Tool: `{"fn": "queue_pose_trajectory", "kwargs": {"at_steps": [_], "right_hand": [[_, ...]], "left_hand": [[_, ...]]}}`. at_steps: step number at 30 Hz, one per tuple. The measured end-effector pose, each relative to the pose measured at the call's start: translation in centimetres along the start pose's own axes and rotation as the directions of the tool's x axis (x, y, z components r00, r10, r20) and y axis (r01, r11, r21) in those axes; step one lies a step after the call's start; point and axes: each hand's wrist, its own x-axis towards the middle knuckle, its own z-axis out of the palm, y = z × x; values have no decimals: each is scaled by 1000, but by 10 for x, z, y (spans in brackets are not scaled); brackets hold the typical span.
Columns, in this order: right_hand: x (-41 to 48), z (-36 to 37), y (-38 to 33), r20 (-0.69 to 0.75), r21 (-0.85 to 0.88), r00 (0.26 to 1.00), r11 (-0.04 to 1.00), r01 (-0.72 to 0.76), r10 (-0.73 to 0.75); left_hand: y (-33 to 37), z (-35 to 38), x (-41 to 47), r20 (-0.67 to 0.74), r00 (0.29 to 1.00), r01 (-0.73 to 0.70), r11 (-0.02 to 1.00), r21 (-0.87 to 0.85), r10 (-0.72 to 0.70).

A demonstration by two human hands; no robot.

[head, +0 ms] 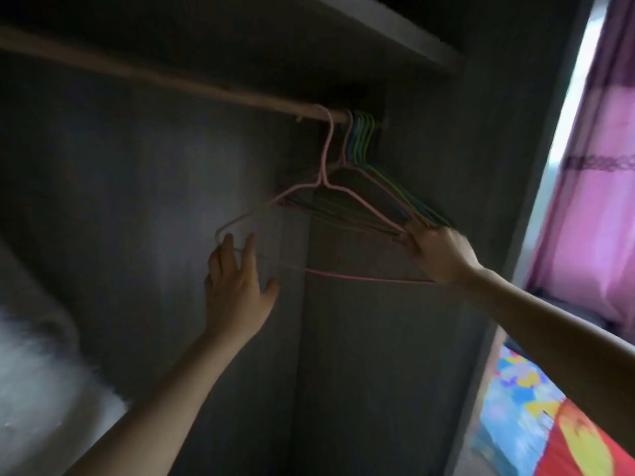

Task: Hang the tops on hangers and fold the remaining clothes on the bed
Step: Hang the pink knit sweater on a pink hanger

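Wardrobe: dark grey panelled wardrobe wall, dark shelf above.
Rail: pale wooden rod, left to far right.
Window: right, daylight behind pink curtain.
Bed: bright patterned bed cover, near right.

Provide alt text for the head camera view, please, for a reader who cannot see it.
The right hand pinches a corner of a pink hanger hooked on a wardrobe rail, while the open left hand reaches toward its other end. More hangers hang bunched behind it.

The rail is bare left of the pink hanger, loads of room there. Right end's jammed: bunched hangers crammed against the wardrobe's side wall, shelf close overhead.
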Motion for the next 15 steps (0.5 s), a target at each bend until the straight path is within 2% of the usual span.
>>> {"fn": "queue_pose_trajectory", "kwargs": {"at_steps": [5,8,11,12,15], "right_hand": [[-68,5,35,-234,-12,971,999,53,-54],[-116,8,53,-220,-27,974,998,56,-60],[-177,5,82,-187,-46,981,998,37,-45],[-200,0,94,-163,-52,987,999,9,-17],[-273,-19,133,-124,-74,983,987,-143,133]], "left_hand": [[6,36,-21,45,999,-23,999,-49,25],[18,63,-44,144,989,-13,995,-101,27],[48,87,-76,308,951,66,955,-291,28],[61,90,-88,325,944,63,934,-353,59],[102,102,-129,267,931,-71,843,-533,247]]}}
